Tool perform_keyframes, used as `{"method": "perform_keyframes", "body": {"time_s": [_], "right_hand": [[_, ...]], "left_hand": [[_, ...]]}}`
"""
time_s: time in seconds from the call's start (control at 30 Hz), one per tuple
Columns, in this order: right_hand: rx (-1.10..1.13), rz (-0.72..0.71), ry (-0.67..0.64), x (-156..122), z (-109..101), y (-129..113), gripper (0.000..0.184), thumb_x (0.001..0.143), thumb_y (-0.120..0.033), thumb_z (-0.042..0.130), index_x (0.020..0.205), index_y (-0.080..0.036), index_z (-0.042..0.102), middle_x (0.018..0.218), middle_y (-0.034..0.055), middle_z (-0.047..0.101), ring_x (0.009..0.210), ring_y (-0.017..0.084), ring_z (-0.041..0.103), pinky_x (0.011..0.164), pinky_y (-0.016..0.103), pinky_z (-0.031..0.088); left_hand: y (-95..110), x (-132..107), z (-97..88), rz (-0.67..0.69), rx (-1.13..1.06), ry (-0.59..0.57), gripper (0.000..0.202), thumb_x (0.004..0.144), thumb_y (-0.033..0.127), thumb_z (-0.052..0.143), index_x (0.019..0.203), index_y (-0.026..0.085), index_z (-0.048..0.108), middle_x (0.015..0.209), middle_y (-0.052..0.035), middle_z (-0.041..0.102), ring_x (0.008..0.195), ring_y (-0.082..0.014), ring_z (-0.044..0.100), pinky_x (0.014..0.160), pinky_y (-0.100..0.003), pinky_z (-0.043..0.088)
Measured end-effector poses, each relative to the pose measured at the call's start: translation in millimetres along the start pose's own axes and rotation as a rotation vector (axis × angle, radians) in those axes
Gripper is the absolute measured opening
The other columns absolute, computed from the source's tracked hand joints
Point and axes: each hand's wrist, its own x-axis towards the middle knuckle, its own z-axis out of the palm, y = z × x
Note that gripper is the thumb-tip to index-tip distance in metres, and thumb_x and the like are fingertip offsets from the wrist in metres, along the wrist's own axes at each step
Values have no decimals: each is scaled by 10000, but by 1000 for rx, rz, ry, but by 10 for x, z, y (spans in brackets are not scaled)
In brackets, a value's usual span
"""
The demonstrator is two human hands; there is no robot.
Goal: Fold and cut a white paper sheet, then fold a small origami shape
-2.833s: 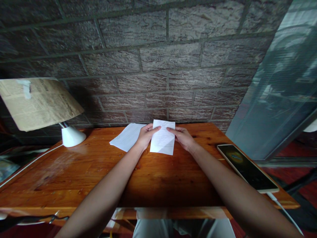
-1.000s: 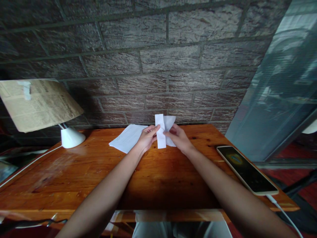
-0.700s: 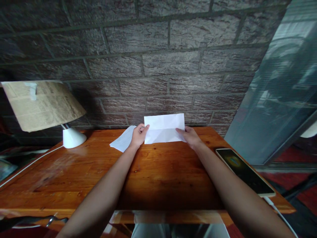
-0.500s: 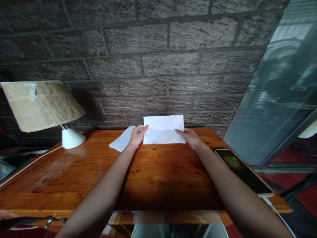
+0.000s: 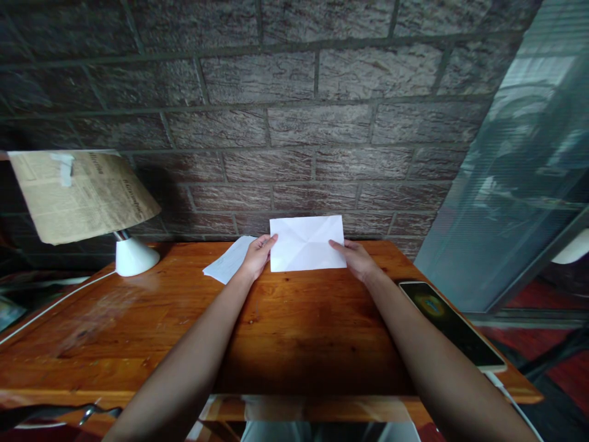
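A white sheet of paper [image 5: 307, 236] with faint crease lines is held up above the far part of the wooden table [image 5: 294, 331]. My left hand [image 5: 259, 255] pinches its left edge, thumb on the near face. At the opposite edge my right hand [image 5: 359, 256] grips it the same way, fingers mostly hidden behind. Just left of my left hand, several loose papers [image 5: 225, 263] lie on the table, partly covered by that hand.
A lamp [image 5: 135, 256] with a newspaper-print shade stands at the left, its white cord running to the left edge. Along the right edge lies a phone [image 5: 453, 325] with a white cable plugged in. A brick wall [image 5: 294, 123] rises behind the table; a glass panel [image 5: 501, 184] is at right.
The paper's tilt has shifted slightly, and diagonal creases show more clearly on it. Both hands keep their hold at its sides. The camera view has moved a little.
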Motion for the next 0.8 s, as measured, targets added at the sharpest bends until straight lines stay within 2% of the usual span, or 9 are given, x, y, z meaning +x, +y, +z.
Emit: {"method": "perform_keyframes", "body": {"time_s": [0.1, 0.17, 0.27, 0.33, 0.43, 0.53, 0.63, 0.7, 0.8], "right_hand": [[-20, -64, 151, 9, -56, -94, 308, 640, -414, 824, 839, -196, 738, 789, 46, 771, 654, 196, 689, 638, 310, 565], [-59, -50, 170, -7, -111, -163, 287, 648, -407, 818, 820, -191, 738, 719, 38, 757, 581, 179, 656, 576, 296, 540], [-194, 39, 22, -77, -149, -242, 262, 628, -376, 828, 774, -172, 752, 680, 46, 748, 542, 158, 634, 536, 267, 506], [-295, 104, -128, -140, -114, -271, 268, 607, -363, 838, 765, -162, 763, 701, 50, 756, 559, 153, 644, 538, 248, 496], [-384, 122, -292, -210, 10, -292, 306, 591, -377, 846, 783, -152, 766, 707, 36, 756, 557, 144, 642, 513, 228, 470], [-297, 34, -233, -226, 137, -306, 362, 565, -341, 866, 863, -168, 757, 749, 8, 760, 577, 125, 639, 549, 217, 479], [-103, -55, -101, -230, 228, -294, 434, 545, -318, 882, 936, -202, 732, 883, 5, 774, 702, 144, 685, 680, 244, 531], [-12, -52, -143, -246, 282, -246, 448, 571, -345, 870, 971, -208, 723, 984, 30, 771, 800, 183, 710, 765, 298, 552], [-68, 5, -269, -267, 357, -105, 469, 581, -334, 860, 1008, -188, 730, 1021, 66, 764, 845, 227, 717, 800, 353, 557]], "left_hand": [[24, -39, 26, -91, 75, -126, 434, 570, 418, 880, 816, 149, 644, 810, -45, 722, 721, -151, 683, 721, -274, 535], [69, -63, 39, -108, 112, -161, 476, 561, 334, 894, 937, 164, 657, 947, -77, 734, 829, -182, 699, 792, -314, 543], [156, -91, 46, -9, 97, -22, 631, 571, 254, 893, 1135, 245, 609, 1182, -85, 691, 957, -181, 688, 844, -311, 527], [186, -113, 60, 21, 116, -32, 635, 630, 293, 868, 1199, 255, 590, 1229, -108, 673, 997, -190, 684, 857, -313, 522], [134, -163, 126, -109, 201, -296, 550, 691, 398, 823, 1174, 204, 645, 1127, -139, 716, 920, -223, 707, 804, -334, 539], [5, -209, 213, -221, 258, -520, 444, 662, 391, 839, 1019, 149, 730, 1026, -139, 749, 830, -239, 714, 769, -335, 541], [-91, -212, 261, -175, 204, -396, 420, 673, 433, 823, 950, 125, 748, 942, -126, 764, 764, -227, 710, 743, -329, 538], [-113, -195, 268, -145, 125, -316, 432, 669, 430, 829, 953, 116, 741, 929, -121, 765, 758, -214, 709, 742, -318, 537], [-105, -162, 263, -161, 11, -230, 446, 654, 420, 843, 956, 113, 726, 881, -115, 765, 724, -212, 709, 722, -323, 546]]}}
